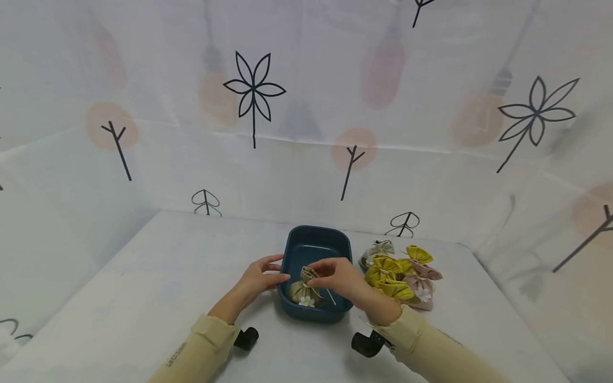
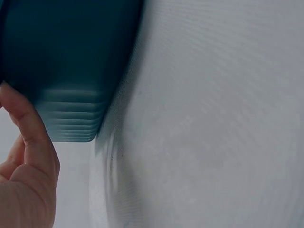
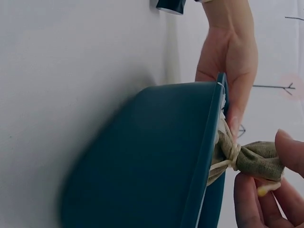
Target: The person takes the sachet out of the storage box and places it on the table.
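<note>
A dark blue plastic basin [image 1: 318, 318] stands on the table, with an olive-green drawstring pouch [image 1: 300, 291] at its near left inside. The pouch has a white flower and a pale cord round its neck. My right hand [image 1: 342, 277] pinches the gathered top of the pouch between thumb and fingers. In the right wrist view the pouch neck [image 3: 259, 160] rises above the basin rim, its lower body hidden behind the wall. My left hand [image 1: 256, 277] holds the basin's left rim, thumb over the edge; in the left wrist view its fingers [image 2: 33, 128] lie against the outer wall.
Right of the basin lies a group of pouches: a grey-green one [image 1: 378, 250], several yellow ones [image 1: 383, 270] and a pink one [image 1: 423, 284] with a white flower. Black wrist devices [image 1: 367, 344] show under both sleeves. A patterned white cloth [image 1: 301, 175] hangs behind the white table [image 1: 191, 266].
</note>
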Demonstrator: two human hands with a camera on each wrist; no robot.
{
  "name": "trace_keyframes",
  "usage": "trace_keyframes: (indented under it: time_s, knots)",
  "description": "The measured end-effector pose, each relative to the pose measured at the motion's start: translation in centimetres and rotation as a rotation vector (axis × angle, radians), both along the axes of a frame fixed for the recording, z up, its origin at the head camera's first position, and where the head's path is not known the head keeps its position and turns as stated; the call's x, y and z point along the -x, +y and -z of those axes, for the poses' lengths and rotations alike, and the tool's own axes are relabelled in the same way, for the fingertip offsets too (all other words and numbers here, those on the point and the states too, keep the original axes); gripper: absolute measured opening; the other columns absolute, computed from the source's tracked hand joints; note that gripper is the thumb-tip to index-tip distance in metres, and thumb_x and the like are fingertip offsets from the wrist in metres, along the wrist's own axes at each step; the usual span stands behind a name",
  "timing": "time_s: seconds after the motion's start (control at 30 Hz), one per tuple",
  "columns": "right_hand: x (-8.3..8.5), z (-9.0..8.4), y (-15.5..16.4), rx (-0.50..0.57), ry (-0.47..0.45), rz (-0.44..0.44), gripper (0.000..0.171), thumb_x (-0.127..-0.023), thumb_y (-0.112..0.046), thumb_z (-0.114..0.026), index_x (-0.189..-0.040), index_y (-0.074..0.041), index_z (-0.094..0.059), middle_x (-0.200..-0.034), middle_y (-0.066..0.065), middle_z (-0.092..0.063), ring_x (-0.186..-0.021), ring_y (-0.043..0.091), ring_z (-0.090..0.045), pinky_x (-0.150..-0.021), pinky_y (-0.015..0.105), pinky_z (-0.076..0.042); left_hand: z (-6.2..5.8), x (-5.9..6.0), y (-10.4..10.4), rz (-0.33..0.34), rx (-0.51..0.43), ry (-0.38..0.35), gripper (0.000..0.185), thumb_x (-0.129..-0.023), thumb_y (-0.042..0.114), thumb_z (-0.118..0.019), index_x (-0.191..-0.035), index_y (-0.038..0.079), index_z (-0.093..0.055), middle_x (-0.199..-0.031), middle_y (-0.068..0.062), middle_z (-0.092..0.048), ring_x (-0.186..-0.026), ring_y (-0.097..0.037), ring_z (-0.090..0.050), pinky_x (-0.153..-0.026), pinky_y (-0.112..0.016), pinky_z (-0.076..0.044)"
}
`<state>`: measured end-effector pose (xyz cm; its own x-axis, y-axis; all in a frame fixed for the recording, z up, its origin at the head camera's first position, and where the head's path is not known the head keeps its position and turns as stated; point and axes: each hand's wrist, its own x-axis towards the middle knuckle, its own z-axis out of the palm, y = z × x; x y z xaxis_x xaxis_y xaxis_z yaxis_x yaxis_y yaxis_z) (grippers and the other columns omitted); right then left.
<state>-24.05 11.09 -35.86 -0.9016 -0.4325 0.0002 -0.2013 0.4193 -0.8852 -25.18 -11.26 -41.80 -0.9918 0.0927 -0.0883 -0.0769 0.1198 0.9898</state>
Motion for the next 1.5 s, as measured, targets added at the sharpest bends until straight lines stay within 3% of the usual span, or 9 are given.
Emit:
trace_keyframes:
  time_s: [0.33, 0.77, 1.03, 1.5]
  knots:
    - [-0.1, 0.1, -0.3, -0.024, 0.000, 0.042, 0.024, -0.082, -0.015, -0.073, -0.102, -0.002, -0.069, -0.092, 0.003, -0.066, -0.084, 0.015, -0.060, -0.077, 0.034, -0.052, 0.0, -0.1, 0.0, -0.002, -0.012, -0.012, 0.063, -0.078, 0.014, -0.076, -0.135, 0.009, -0.049, -0.120, -0.018, -0.053, -0.087, -0.020, -0.061, -0.077, -0.035, -0.053]
    - [-0.3, -0.2, -0.1, 0.072, -0.013, 0.021, 0.018, -0.087, -0.006, -0.065, -0.100, 0.006, -0.066, -0.091, 0.007, -0.066, -0.081, 0.020, -0.063, -0.078, 0.041, -0.053, 0.2, 0.0, 0.1, 0.009, -0.022, 0.003, 0.063, -0.078, 0.014, -0.076, -0.135, 0.007, -0.049, -0.119, -0.019, -0.053, -0.088, -0.020, -0.061, -0.077, -0.035, -0.053]
    - [-0.3, -0.3, 0.2, 0.070, 0.011, 0.069, 0.019, -0.087, -0.009, -0.066, -0.101, 0.003, -0.067, -0.092, 0.007, -0.067, -0.081, 0.019, -0.063, -0.077, 0.040, -0.053, 0.2, 0.0, 0.1, 0.004, -0.029, -0.001, 0.064, -0.079, 0.013, -0.076, -0.136, 0.007, -0.048, -0.121, -0.020, -0.052, -0.088, -0.020, -0.062, -0.077, -0.035, -0.053]
    - [-1.4, -1.5, 0.8, 0.166, 0.032, 0.211, 0.017, -0.086, -0.006, -0.066, -0.101, 0.002, -0.068, -0.094, 0.008, -0.068, -0.082, 0.021, -0.064, -0.077, 0.038, -0.053, 0.4, 0.1, 0.0, -0.003, -0.021, -0.010, 0.065, -0.077, 0.016, -0.078, -0.135, 0.009, -0.049, -0.119, -0.018, -0.053, -0.086, -0.020, -0.062, -0.077, -0.034, -0.053]
